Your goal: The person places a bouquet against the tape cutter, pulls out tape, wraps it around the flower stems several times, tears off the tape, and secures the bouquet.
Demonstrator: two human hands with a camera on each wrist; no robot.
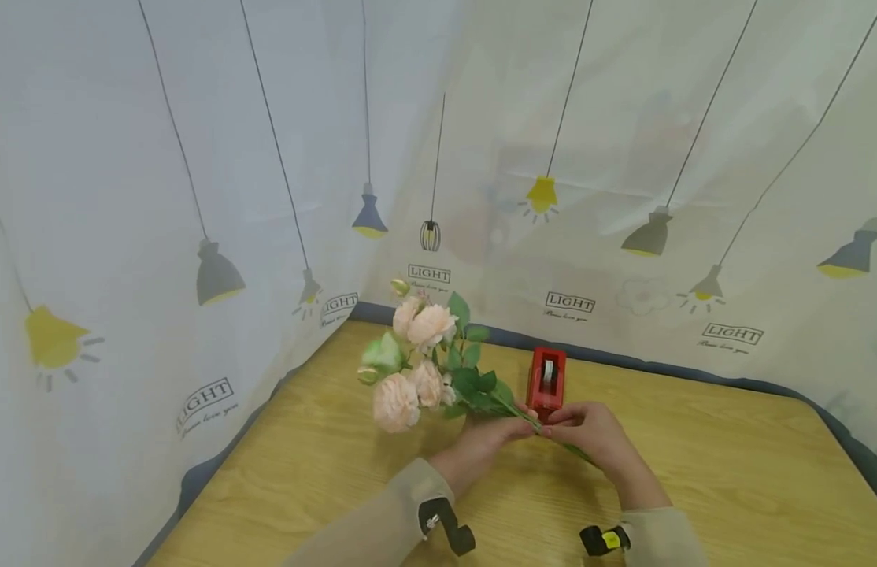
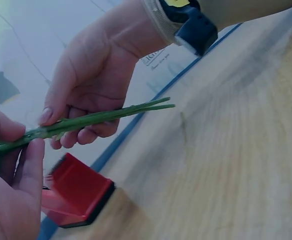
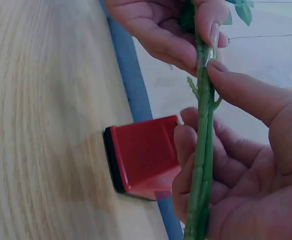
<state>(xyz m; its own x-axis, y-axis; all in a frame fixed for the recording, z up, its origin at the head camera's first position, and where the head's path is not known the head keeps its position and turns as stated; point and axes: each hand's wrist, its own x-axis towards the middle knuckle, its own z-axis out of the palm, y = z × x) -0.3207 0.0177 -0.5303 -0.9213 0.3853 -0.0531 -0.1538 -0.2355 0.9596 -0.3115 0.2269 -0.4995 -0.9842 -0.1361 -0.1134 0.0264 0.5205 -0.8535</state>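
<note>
A bunch of artificial flowers (image 1: 430,323) with pale pink blooms and green leaves is held slantwise over the table, blooms to the left. My left hand (image 1: 486,435) grips its stems just below the leaves. Close beside it, my right hand (image 1: 593,429) pinches the green stems (image 3: 202,145) between thumb and fingers. A shiny clear band of tape (image 3: 206,57) lies round the stems between the two thumbs. In the left wrist view the cut stem ends (image 2: 156,104) stick out past the right hand (image 2: 93,75). Behind the hands stands a red tape dispenser (image 1: 548,378) with a roll in it.
The wooden table (image 1: 693,457) has a dark blue edging along its back. A pale curtain (image 1: 481,142) printed with hanging lamps rises behind and to the left. Both wrists carry a black camera mount (image 1: 445,524) over beige sleeves.
</note>
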